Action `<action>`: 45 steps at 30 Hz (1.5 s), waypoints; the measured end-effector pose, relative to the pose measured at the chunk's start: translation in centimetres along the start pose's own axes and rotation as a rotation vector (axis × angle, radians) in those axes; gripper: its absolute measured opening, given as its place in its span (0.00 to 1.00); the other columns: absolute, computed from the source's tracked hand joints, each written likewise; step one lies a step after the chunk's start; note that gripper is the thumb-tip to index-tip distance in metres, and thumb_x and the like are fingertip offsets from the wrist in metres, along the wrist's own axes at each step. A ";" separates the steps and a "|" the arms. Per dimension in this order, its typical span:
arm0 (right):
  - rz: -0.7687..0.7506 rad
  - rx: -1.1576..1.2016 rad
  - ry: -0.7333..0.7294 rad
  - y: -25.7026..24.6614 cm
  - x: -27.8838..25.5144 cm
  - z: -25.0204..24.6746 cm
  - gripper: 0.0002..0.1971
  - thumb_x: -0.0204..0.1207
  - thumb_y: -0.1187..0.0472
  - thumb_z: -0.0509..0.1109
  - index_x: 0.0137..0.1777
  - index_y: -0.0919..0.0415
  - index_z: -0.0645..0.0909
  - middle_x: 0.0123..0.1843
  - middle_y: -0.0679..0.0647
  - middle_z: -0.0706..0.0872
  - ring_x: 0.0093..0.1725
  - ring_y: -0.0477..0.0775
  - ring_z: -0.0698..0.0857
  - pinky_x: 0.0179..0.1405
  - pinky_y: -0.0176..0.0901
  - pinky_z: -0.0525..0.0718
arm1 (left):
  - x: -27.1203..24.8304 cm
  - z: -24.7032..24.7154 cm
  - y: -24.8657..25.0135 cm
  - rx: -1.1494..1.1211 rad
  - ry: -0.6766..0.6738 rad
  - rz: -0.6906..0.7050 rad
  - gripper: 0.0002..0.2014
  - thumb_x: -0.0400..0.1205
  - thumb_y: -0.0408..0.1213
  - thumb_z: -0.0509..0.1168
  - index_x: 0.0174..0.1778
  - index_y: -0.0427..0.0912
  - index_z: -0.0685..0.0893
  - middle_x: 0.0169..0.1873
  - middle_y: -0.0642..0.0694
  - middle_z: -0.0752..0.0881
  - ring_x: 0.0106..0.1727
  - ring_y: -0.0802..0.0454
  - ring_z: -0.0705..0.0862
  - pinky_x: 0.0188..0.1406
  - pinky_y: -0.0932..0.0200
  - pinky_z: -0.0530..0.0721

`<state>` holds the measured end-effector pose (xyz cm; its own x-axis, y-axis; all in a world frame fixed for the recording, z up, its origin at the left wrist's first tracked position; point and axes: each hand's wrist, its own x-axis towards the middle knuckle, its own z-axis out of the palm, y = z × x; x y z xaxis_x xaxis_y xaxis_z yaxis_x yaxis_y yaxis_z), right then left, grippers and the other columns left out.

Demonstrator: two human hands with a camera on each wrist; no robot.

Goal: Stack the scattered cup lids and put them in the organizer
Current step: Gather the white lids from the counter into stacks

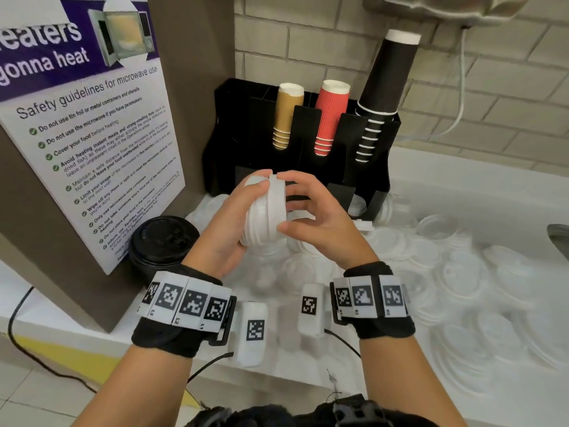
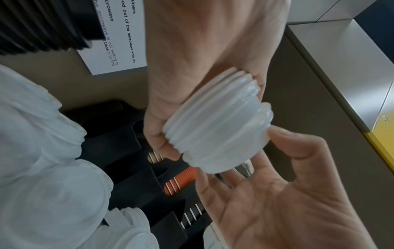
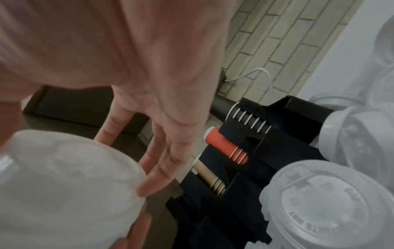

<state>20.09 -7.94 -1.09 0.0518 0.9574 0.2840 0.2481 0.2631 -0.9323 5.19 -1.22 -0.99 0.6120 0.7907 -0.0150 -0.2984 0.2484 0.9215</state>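
Both hands are working a stack of translucent lids [image 1: 266,208] above the white counter [image 1: 462,186], just in front of the black organizer [image 1: 234,124]. Left hand [image 1: 229,220] is gripping the stack's far end; right hand [image 1: 317,217] is pinching its rim, thumb below, fingers above. Loose lids [image 1: 455,278] are lying scattered on the counter.

A: We can't count the lid stack [image 1: 267,208]; our left hand [image 1: 229,224] covers its near side.

B: Agreed. Our right fingers [image 3: 155,176] blur, and the poster [image 1: 77,118] is cut off.
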 end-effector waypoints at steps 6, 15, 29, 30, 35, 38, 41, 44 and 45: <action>0.008 -0.002 0.008 -0.1 -0.3 0.4 0.31 0.70 0.69 0.78 0.71 0.50 0.75 0.64 0.53 0.79 0.61 0.50 0.82 0.52 0.46 0.87 | -0.3 0.8 -0.2 0.007 0.031 0.024 0.27 0.78 0.52 0.62 0.73 0.49 0.74 0.70 0.36 0.80 0.70 0.35 0.80 0.71 0.26 0.73; -0.007 0.000 -0.027 -0.1 0.4 0.5 0.30 0.72 0.66 0.77 0.72 0.47 0.75 0.65 0.48 0.81 0.62 0.46 0.83 0.53 0.41 0.86 | 0.1 0.6 -0.4 0.032 0.031 0.071 0.26 0.74 0.45 0.71 0.68 0.47 0.76 0.66 0.34 0.82 0.64 0.35 0.84 0.60 0.34 0.84; 0.302 -0.645 0.093 1.7 5.3 -5.6 0.16 0.81 0.57 0.66 0.69 0.55 0.80 0.62 0.52 0.84 0.58 0.48 0.82 0.54 0.34 0.79 | -0.2 -4.4 5.0 -0.020 0.330 0.262 0.21 0.68 0.42 0.67 0.59 0.52 0.77 0.49 0.52 0.80 0.52 0.54 0.81 0.48 0.56 0.81; 0.290 -0.687 0.013 1.8 5.8 -4.5 0.17 0.80 0.57 0.69 0.68 0.56 0.81 0.62 0.53 0.84 0.61 0.50 0.82 0.59 0.36 0.78 | -0.2 -4.4 5.0 -0.023 0.335 0.258 0.22 0.68 0.42 0.67 0.59 0.52 0.77 0.49 0.52 0.80 0.51 0.55 0.82 0.48 0.57 0.81; 0.222 -0.967 -0.556 3.7 8.7 4.2 0.25 0.77 0.48 0.70 0.75 0.49 0.74 0.72 0.53 0.77 0.73 0.56 0.72 0.72 0.49 0.72 | 0.0 -4.3 5.0 -0.033 0.304 0.243 0.18 0.69 0.41 0.67 0.55 0.53 0.77 0.46 0.52 0.81 0.49 0.54 0.81 0.46 0.56 0.80; 0.213 -1.176 -0.682 5.4 9.1 7.9 0.29 0.74 0.42 0.71 0.74 0.45 0.72 0.69 0.55 0.72 0.72 0.60 0.67 0.67 0.53 0.70 | 0.0 -4.2 5.0 -0.018 0.306 0.242 0.17 0.68 0.42 0.67 0.54 0.54 0.78 0.48 0.51 0.80 0.50 0.52 0.81 0.46 0.54 0.80; 0.217 -1.293 -0.693 6.3 9.1 8.9 0.29 0.70 0.35 0.71 0.66 0.52 0.78 0.62 0.56 0.71 0.68 0.60 0.67 0.62 0.53 0.71 | 0.0 -4.3 4.9 -0.014 0.313 0.237 0.19 0.68 0.42 0.67 0.55 0.54 0.79 0.49 0.49 0.80 0.53 0.50 0.81 0.46 0.53 0.80; 0.206 -1.359 -0.701 6.6 9.4 9.1 0.29 0.71 0.32 0.68 0.58 0.55 0.82 0.52 0.53 0.71 0.66 0.60 0.68 0.63 0.55 0.68 | 0.0 -4.4 4.9 -0.032 0.321 0.226 0.20 0.67 0.42 0.68 0.56 0.55 0.79 0.50 0.50 0.80 0.53 0.51 0.80 0.46 0.53 0.79; 0.197 -1.365 -0.694 6.8 9.4 9.2 0.28 0.71 0.32 0.67 0.57 0.56 0.81 0.50 0.52 0.72 0.66 0.60 0.69 0.64 0.56 0.67 | 0.0 -4.5 4.9 -0.035 0.322 0.222 0.20 0.67 0.42 0.68 0.56 0.55 0.79 0.50 0.50 0.80 0.53 0.51 0.80 0.46 0.53 0.79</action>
<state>13.39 3.92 -6.79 -0.1605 0.9295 -0.3320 0.9778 0.1956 0.0751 0.46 2.55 1.81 0.2699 0.9612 0.0571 -0.4262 0.0661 0.9022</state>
